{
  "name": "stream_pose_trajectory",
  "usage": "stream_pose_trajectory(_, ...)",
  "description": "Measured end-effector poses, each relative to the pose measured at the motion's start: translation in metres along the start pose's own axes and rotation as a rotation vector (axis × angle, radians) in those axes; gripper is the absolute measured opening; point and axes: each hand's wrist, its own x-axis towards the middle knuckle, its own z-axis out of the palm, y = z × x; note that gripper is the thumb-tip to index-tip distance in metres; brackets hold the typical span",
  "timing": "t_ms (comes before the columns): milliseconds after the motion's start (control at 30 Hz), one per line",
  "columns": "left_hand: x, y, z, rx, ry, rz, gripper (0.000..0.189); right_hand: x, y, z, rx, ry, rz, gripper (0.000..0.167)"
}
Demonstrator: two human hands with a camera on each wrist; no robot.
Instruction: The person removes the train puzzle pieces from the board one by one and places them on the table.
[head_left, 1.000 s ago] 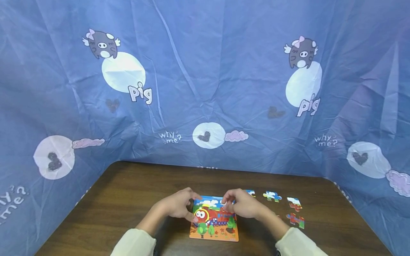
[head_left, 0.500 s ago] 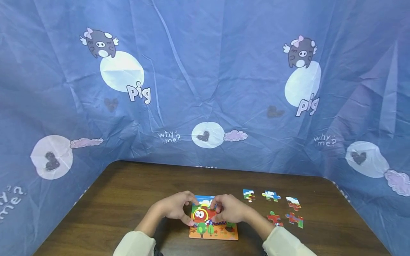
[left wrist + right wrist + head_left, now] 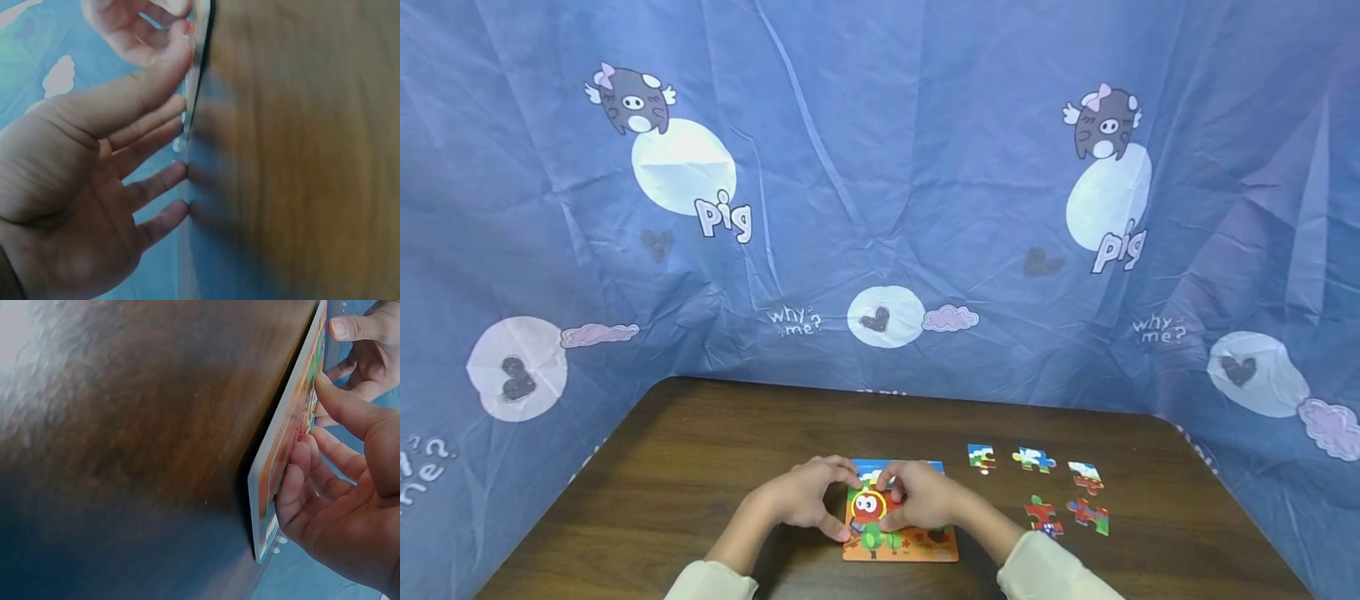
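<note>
A jigsaw puzzle board (image 3: 925, 550) with a red cartoon train lies flat on the wooden table. My left hand (image 3: 801, 496) rests at its left side, thumb tip on the lower left edge and fingers reaching to the top left corner; the left wrist view has those fingers fairly straight. Over the middle of the board, my right hand (image 3: 928, 500) has thumb and index finger bent down beside the train's face. They seem to pinch a puzzle piece (image 3: 310, 411) at the board's surface, mostly hidden by the fingers. The other right fingers are curled against the board.
Several loose puzzle pieces lie right of the board in two rows, among them a cloud piece (image 3: 1033, 459), a red-and-white piece (image 3: 1086, 477) and a red-and-green piece (image 3: 1088, 515). A blue printed cloth (image 3: 887, 250) hangs behind the brown table (image 3: 737, 425).
My right hand has moved left across the board, from its upper right part to beside the train's face. The left hand has shifted slightly. The loose pieces have stayed where they lay.
</note>
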Motion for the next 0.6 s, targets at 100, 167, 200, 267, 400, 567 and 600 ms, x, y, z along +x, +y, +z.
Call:
stream_pose_trajectory(100,-0.0017,0.0005,0.0016,0.016,0.016,0.007,0.062,0.0018,0.0,0.0015,-0.017,0.007,0.001,0.036)
stream_pose_trajectory(167,-0.0033,0.0014,0.0021,0.024,0.026,0.017,0.062,0.0025,-0.0002,0.0023,-0.026,0.012,-0.006,0.036)
stream_pose_trajectory(200,-0.0041,0.0016,0.0025,0.025,0.03,0.022,0.061,0.0026,-0.0005,0.0025,-0.028,0.015,-0.008,0.036)
stream_pose_trajectory(267,-0.0056,0.0023,0.0029,0.031,0.039,0.033,0.061,0.0026,-0.001,0.0032,-0.029,0.019,-0.006,0.037)
stream_pose_trajectory(400,-0.0067,0.0033,0.0033,0.035,0.05,0.051,0.061,0.0029,-0.0022,0.0037,-0.016,0.026,0.019,0.038)
stream_pose_trajectory(567,-0.0051,0.0025,0.004,0.046,0.056,0.056,0.06,0.0056,-0.0039,0.0029,0.021,0.017,0.06,0.037)
stream_pose_trajectory(600,-0.0046,0.0022,0.0043,0.049,0.055,0.056,0.06,0.0061,-0.0041,0.0027,0.025,0.015,0.07,0.037)
